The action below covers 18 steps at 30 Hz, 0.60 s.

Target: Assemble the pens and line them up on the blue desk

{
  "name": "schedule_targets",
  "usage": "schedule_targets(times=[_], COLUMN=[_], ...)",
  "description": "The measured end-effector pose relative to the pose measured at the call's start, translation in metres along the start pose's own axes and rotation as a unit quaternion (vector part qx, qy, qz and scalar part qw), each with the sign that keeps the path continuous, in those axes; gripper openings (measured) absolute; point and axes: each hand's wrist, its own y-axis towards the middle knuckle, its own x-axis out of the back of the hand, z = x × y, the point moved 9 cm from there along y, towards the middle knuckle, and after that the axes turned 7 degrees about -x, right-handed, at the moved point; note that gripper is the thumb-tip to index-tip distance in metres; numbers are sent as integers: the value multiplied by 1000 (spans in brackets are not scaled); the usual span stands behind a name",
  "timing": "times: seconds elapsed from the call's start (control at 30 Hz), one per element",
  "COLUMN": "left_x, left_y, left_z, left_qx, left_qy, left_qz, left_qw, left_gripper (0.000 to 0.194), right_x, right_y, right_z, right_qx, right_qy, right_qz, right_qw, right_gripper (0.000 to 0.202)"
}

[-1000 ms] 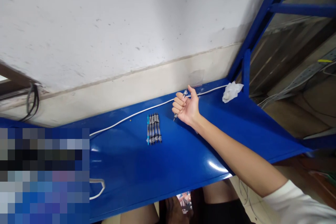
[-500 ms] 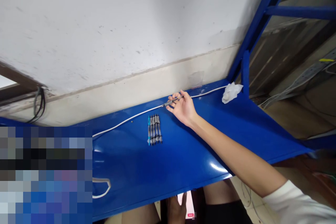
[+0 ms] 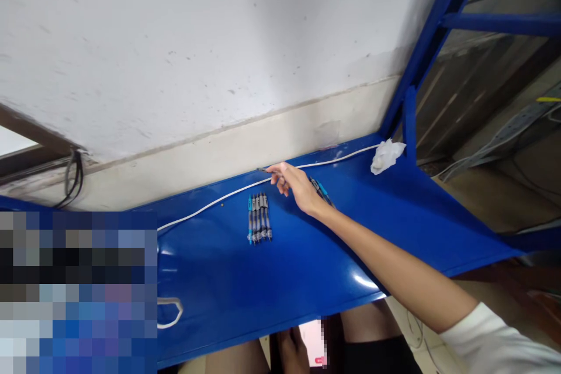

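My right hand (image 3: 291, 184) is raised over the back of the blue table (image 3: 210, 280), its fingertips pinching a grey pen (image 3: 263, 169) that points left near the white cable (image 3: 228, 194). Below and left of it, several pens (image 3: 260, 217) lie side by side in an upright row, the leftmost light blue. More pens (image 3: 321, 188), one with blue parts, lie beyond my right wrist, partly hidden by it. Under the table's front edge, my left hand (image 3: 293, 350) is closed around a phone (image 3: 313, 342) with a lit pale screen; some of its fingers are hidden.
Crumpled white tissue (image 3: 387, 155) lies at the back right, by the blue metal frame (image 3: 409, 123). A white cable loop (image 3: 172, 312) is at the front left. The wall (image 3: 197, 70) rises behind the table. A pixelated block hides the lower left.
My right hand has turned palm-down and shifted slightly left, carrying the pen. The pens behind my right wrist have come into view. My left hand has moved slightly down with the phone.
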Motion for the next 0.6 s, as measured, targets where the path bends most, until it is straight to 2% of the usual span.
schedule_targets(times=[0.07,0.17,0.23,0.3,0.37,0.43,0.6], left_x=[4,7,6,5,5,7,12], left_y=[-6,-10,-11,-11,-9,-7,0], left_z=[-1,-3,-4,-3,-2,0,6], left_qx=[2,1,0,-1,-2,-2,1], left_qy=[-7,-16,-21,-26,-30,-34,-46], left_qz=[3,3,3,4,1,-8,-40], left_qw=[1000,1000,1000,1000,1000,999,998], left_gripper=[33,33,33,35,37,29,25], right_x=[-11,-34,-46,-53,-57,-58,-59], right_y=[-11,-28,-35,-39,-40,-40,-40], right_z=[16,23,19,14,10,7,-3], right_qx=[88,172,194,199,194,183,155], right_qy=[-178,-390,-469,-508,-526,-536,-553], right_qz=[30,90,127,154,175,190,219], right_qw=[980,900,852,824,809,802,788], right_gripper=[49,53,60,67,70,70,59])
